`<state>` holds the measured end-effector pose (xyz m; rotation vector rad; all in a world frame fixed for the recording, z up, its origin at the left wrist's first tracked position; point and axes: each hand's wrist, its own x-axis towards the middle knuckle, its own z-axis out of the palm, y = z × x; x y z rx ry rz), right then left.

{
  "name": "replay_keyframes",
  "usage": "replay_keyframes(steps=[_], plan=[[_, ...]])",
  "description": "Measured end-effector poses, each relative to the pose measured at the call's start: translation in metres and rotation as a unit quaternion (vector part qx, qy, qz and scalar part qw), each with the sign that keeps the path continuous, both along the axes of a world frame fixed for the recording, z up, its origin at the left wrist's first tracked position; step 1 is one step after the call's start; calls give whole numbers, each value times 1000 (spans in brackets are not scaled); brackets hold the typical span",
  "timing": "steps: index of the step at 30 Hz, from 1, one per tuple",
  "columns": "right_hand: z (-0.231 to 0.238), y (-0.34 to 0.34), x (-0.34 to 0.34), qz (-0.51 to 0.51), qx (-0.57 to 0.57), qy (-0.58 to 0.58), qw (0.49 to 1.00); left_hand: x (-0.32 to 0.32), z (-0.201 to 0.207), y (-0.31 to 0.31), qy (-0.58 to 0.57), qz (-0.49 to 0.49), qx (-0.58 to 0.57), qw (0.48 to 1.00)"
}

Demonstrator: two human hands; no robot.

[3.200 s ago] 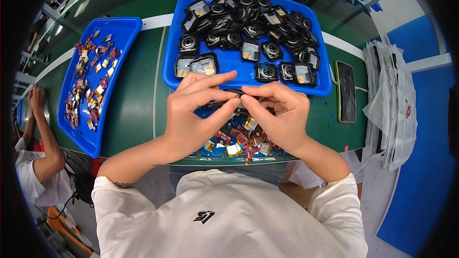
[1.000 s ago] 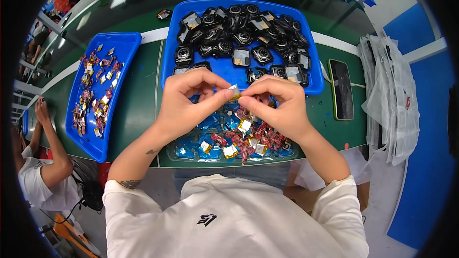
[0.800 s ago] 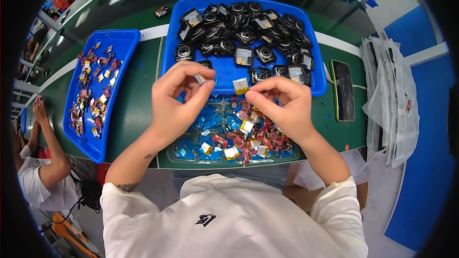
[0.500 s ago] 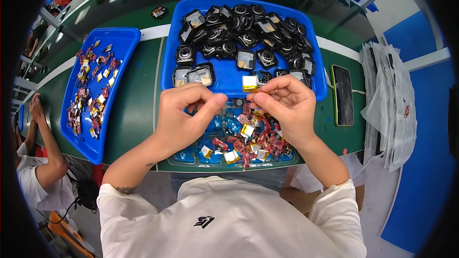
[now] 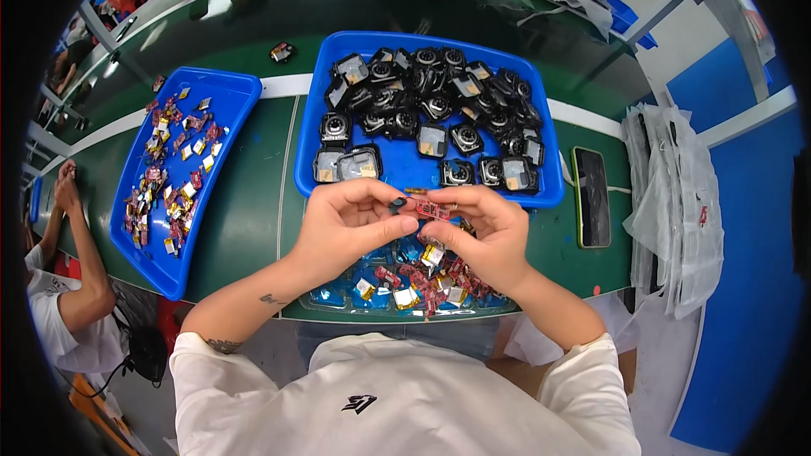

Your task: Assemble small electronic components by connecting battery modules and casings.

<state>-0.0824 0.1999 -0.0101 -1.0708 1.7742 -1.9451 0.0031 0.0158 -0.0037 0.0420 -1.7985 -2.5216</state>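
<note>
In front of my chest, both hands meet over a clear plastic tray (image 5: 338,295). My right hand (image 5: 483,224) pinches a small red circuit board (image 5: 433,209) between thumb and fingers. My left hand (image 5: 359,218) is closed at the board's left end, its fingertips on a small black part (image 5: 398,202) that seems joined to the board. Beneath the hands, the tray holds a heap of red boards, silver pouch batteries (image 5: 406,297) with yellow tape, and blue film. The fingers and thumbs partly hide the held board.
Just beyond my hands stands a blue tray (image 5: 553,177) of black device housings (image 5: 432,140). Another blue tray (image 5: 241,89) with boards and batteries lies to the left. A phone (image 5: 591,198) and hanging translucent sheets (image 5: 676,203) are at right. A co-worker (image 5: 76,304) sits at left.
My left hand has come right to meet the right hand at the board. The silver battery piece that showed in my right fingers is turned out of sight; the red board faces up. The view has shifted.
</note>
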Motion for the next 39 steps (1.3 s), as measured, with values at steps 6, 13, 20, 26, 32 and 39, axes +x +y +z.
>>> replay_keyframes(steps=[6, 13, 20, 26, 32, 39], plan=[[7, -2, -1, -17, 30, 17, 999, -9, -8, 2, 116, 57, -113, 985], [6, -3, -3, -86, 42, 163, 982, -3, -3, -2, 173, 49, -280, 943], [5, 6, -2, 70, 17, -10, 997, 5, -7, -2, 159, -33, -196, 967], [1, 9, -4, 120, -58, -100, 986, 4, -10, -2, 168, -37, -155, 973], [-2, 9, -7, 94, -65, -125, 986, 0, -17, -2, 126, -108, 26, 986], [3, 11, -1, 22, -73, -73, 994, 3, -1, 4, 219, 29, -244, 944]])
